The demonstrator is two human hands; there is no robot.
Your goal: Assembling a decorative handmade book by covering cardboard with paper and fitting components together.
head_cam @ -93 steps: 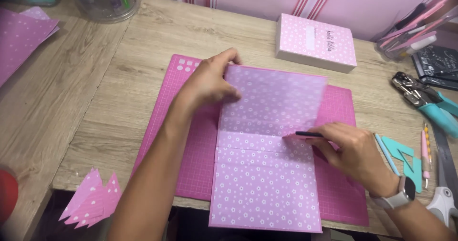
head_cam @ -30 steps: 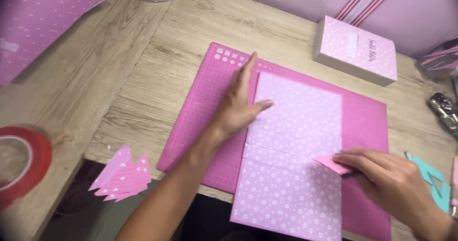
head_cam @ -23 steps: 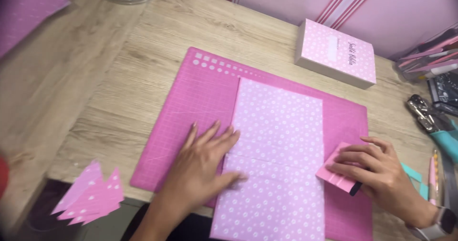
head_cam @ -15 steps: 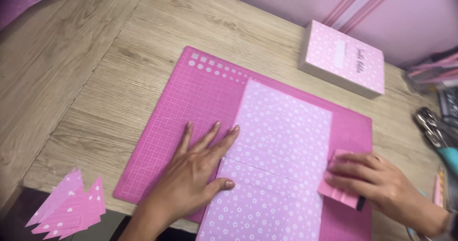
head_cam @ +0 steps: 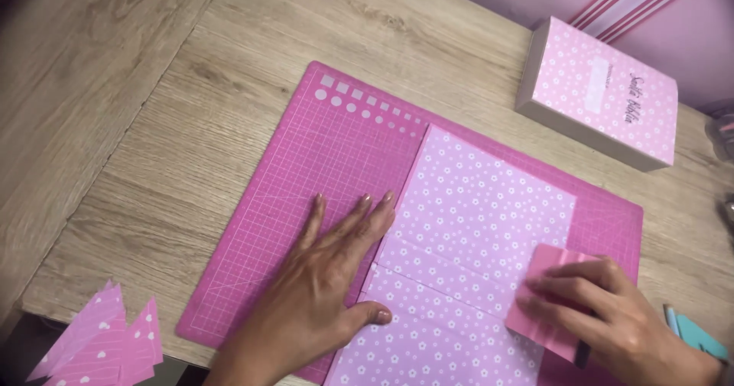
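Two hands rest over a pale wooden tabletop (head_cam: 153, 72) that runs to a pink wall with striped trim at the upper right. A pink cutting mat (head_cam: 306, 172), gridded in faint lines and marked with a row of small squares and dots along its upper edge, lies at a slant on the wood. On the mat's right half lies the flower-printed pink paper sheet (head_cam: 474, 218); its long axis runs from the far edge of the mat toward you, tilted slightly, and a crease crosses it near the middle. Your left hand (head_cam: 321, 302) lies flat with its fingers (head_cam: 359, 218) spread and extended, palm down, partly on the mat and with the thumb and fingertips on the sheet's left edge; it grips nothing. Your right hand (head_cam: 612, 317) has curled fingers pressing on a small folded pink card (head_cam: 547, 309) set at the sheet's right edge, and a dark slim tool shows under the hand, though its grasp cannot be told. A flower-printed pink box (head_cam: 600, 88) stands beyond the mat, and pink paper triangles (head_cam: 99, 340) lie at the table's near left edge.
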